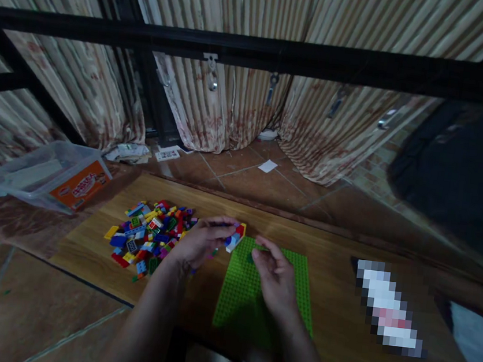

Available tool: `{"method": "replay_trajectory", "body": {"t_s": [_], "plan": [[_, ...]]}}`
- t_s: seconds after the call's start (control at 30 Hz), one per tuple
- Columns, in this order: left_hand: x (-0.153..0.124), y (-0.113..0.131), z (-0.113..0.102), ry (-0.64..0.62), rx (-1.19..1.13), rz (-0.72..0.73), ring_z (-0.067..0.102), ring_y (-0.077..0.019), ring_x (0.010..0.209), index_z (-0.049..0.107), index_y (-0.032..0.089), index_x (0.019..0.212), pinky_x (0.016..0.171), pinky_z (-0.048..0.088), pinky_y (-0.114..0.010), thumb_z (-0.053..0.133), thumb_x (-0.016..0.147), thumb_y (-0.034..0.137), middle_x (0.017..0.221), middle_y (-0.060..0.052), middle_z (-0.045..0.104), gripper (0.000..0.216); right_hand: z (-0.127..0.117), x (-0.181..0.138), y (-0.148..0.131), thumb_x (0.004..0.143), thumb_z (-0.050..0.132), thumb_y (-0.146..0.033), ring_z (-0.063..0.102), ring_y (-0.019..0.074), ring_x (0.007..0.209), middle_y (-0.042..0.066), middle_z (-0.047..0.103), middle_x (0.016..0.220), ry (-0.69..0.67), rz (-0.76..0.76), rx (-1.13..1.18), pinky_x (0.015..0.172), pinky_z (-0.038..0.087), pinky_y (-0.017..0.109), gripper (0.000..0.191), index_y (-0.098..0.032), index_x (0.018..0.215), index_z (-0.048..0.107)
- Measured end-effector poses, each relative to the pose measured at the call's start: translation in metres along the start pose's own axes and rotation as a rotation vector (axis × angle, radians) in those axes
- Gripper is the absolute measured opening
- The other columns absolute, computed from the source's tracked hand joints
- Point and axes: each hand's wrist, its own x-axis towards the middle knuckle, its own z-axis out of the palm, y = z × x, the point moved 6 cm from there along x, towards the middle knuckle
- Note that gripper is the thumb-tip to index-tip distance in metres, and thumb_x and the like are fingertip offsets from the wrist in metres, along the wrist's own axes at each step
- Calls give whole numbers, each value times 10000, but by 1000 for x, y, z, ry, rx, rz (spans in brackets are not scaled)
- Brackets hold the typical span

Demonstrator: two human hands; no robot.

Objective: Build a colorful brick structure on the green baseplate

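My left hand (206,238) is closed on a small assembly of toy bricks (235,237) in red, blue, white and yellow. It holds this piece just above the far left corner of a green studded baseplate (235,311). Over the baseplate is my right hand (276,275), its fingers curled toward the thumb. A small dark green spot shows by its thumb tip; whether that is a brick in the fingers is too dim to make out. To the left of my left hand lies a loose pile of mixed toy bricks (148,234).
Everything lies on a low wooden table (100,234). A clear plastic bin (50,176) with an orange label stands past its left end. On the table's right is a pixelated object (388,308). A black metal bar (256,52) crosses in front of striped curtains (244,7).
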Motion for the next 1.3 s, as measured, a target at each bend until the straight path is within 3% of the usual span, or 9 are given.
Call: {"method": "replay_trajectory", "body": {"t_s": [0.13,0.3,0.53,0.63,0.8,0.93,1.13,1.3], "plan": [[2,-20,18,-61,-72,-103,616,-135,734,703,121,875,683,472,-235,851,541,218,826,-47,683,378,11,-1,1,711,733,-390,650,184,887,58,671,1141,-35,107,252,713,523,311,454,-256,1133,633],[5,-34,22,-52,-38,-118,595,-133,724,710,126,892,664,461,-235,837,556,260,816,-46,671,383,5,3,6,604,812,-322,624,140,749,8,709,906,60,159,397,606,504,253,371,-245,952,706],[5,-37,15,-30,111,-93,502,-82,624,702,132,870,584,377,-206,807,626,400,769,-20,627,377,-3,3,9,589,820,-319,608,123,688,12,705,839,139,167,400,592,497,250,322,-218,876,716],[4,-35,16,-84,236,-79,507,-87,631,691,128,838,579,353,-207,793,649,412,767,-19,628,355,-3,2,8,597,811,-339,608,125,688,24,705,863,144,161,370,596,500,255,332,-206,881,703],[1,-33,20,-175,436,-73,571,-135,727,695,123,879,682,398,-234,777,664,384,790,-35,668,347,-1,2,6,626,781,-420,574,108,596,6,687,795,104,184,315,556,494,257,382,-209,929,684],[-2,-29,24,-257,561,-29,591,-158,755,708,132,837,705,413,-246,729,712,388,790,-43,685,286,7,2,2,707,703,-493,522,109,525,-16,625,623,10,154,187,477,425,234,389,-200,964,697],[-3,-25,17,-230,616,-6,585,-157,710,717,126,781,662,408,-240,716,712,362,738,-41,680,246,17,0,7,714,692,-515,484,102,519,-16,612,600,-20,178,249,480,367,230,358,-187,857,712],[-5,-25,9,-229,561,-53,585,-152,725,724,129,883,665,407,-234,740,688,380,801,-54,692,318,26,-3,11,728,671,-535,436,89,484,-40,551,545,-8,208,374,460,327,225,376,-187,867,688]]}}
